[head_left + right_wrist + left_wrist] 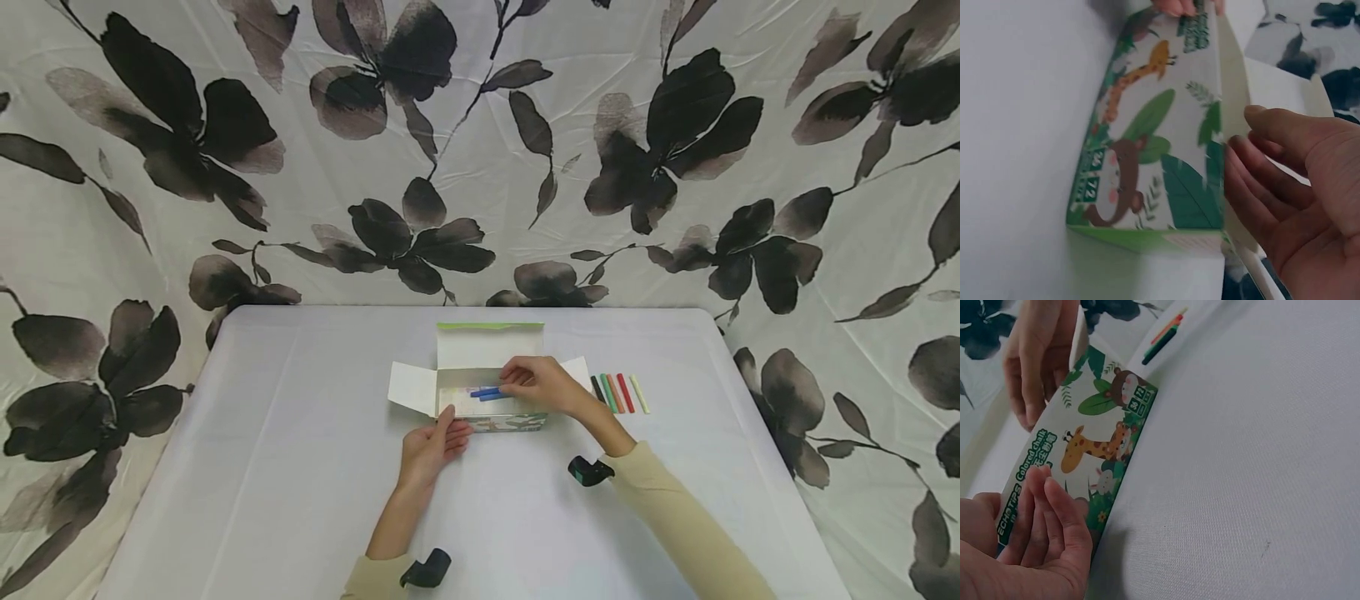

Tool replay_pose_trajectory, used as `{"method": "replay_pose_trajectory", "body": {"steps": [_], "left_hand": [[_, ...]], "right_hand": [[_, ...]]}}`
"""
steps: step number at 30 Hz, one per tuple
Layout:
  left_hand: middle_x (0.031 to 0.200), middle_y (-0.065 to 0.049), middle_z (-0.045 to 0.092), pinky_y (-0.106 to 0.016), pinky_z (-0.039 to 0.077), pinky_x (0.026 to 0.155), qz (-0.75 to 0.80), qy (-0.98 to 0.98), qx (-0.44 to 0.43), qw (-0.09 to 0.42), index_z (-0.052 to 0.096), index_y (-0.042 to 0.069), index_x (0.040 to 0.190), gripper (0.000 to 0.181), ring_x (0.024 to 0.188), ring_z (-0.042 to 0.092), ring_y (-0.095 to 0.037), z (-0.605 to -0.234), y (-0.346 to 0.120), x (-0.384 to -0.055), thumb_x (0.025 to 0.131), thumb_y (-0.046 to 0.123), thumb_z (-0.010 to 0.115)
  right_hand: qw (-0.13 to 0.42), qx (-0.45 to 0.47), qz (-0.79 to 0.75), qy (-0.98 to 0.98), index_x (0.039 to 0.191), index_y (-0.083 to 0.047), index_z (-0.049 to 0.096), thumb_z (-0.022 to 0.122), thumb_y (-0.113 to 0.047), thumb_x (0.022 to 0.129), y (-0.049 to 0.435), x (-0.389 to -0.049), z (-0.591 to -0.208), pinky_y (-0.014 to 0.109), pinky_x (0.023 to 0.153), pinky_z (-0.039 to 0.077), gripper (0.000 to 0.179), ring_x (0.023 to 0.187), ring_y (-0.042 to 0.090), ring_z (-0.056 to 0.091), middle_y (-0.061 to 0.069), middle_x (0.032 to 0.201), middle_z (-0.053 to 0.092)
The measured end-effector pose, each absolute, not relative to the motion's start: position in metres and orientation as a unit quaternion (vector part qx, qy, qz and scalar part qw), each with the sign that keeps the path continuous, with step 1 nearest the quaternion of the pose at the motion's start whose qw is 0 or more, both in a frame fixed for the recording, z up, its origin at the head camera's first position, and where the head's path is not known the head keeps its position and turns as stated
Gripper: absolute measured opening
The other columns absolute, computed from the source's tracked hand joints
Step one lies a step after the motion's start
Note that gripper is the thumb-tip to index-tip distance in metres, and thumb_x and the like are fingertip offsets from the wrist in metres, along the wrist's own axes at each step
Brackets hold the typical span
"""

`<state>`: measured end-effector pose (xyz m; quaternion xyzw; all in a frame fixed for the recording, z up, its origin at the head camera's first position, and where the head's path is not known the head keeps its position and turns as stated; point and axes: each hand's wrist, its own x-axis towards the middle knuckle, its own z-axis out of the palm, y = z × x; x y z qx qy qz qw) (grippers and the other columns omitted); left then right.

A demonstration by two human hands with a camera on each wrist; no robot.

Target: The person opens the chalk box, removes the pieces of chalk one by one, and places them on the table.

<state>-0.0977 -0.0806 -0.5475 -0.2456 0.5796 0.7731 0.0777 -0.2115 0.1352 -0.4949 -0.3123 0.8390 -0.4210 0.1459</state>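
While my left hand (pixel 429 450) pinches the near wall of the chalk box (pixel 510 424) by its left corner, thumb over the rim and fingers flat along the printed face, my right hand (pixel 546 383) reaches down inside, its fingertips at the blue sticks (pixel 486 392). I cannot tell whether those fingertips grip the blue chalk or only touch it.

The box sits near the far edge of the table (pixel 300 467), about midway between its left and right edges, with the back lid (pixel 491 343) raised and the left flap (pixel 412 387) spread out. To its right, nearer the table's right edge, lies a row of loose sticks (pixel 626 393): black, green, orange, red and pale yellow.

I judge the chalk light and stiff but brittle, perhaps dusty and a little slippery; a gentle pinch around the middle of each stick should suit it. The box looks like thin card, light enough to skid, so steadying it at a corner makes sense, without squeezing the wall inward.
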Motion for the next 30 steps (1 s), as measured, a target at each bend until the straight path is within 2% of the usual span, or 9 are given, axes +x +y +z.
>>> {"method": "replay_pose_trajectory", "body": {"steps": [8,16,25,30], "left_hand": [[0.092,-0.014,0.077,-0.021,0.060,0.072,0.775,0.580,-0.240,0.076,0.070,-0.015,0.106,0.052,0.078,0.072,-0.012,-0.549,-0.080,-0.097,0.103,0.037,0.065],[0.092,-0.013,0.077,-0.021,0.060,0.072,0.776,0.580,-0.237,0.073,0.070,-0.015,0.104,0.052,0.079,0.073,-0.013,-0.550,-0.080,-0.097,0.103,0.037,0.065],[0.093,-0.015,0.077,-0.022,0.061,0.074,0.785,0.565,-0.244,0.063,0.070,-0.015,0.105,0.051,0.082,0.075,-0.016,-0.547,-0.078,-0.095,0.104,0.035,0.064],[0.094,-0.016,0.077,-0.023,0.061,0.076,0.789,0.562,-0.242,0.066,0.068,-0.017,0.109,0.051,0.082,0.074,-0.015,-0.549,-0.078,-0.096,0.106,0.033,0.061]], "right_hand": [[0.182,-0.370,-0.384,0.826,0.108,0.009,0.068,0.072,-0.003,0.096,0.121,-0.208,-0.505,0.025,0.081,0.059,0.018,0.089,0.020,0.070,0.012,0.097,0.073],[0.215,-0.391,-0.293,0.845,0.105,0.003,0.073,0.070,-0.008,0.098,0.110,-0.212,-0.508,0.021,0.077,0.055,0.013,0.084,0.013,0.066,0.009,0.095,0.073],[0.312,-0.365,-0.237,0.845,0.102,-0.002,0.076,0.068,-0.002,0.099,0.100,-0.221,-0.506,0.020,0.074,0.053,0.009,0.079,0.007,0.061,0.004,0.093,0.073],[0.340,-0.355,-0.220,0.843,0.099,-0.003,0.076,0.066,0.006,0.096,0.096,-0.225,-0.505,0.019,0.071,0.050,0.014,0.077,0.006,0.055,0.003,0.090,0.070]]}}
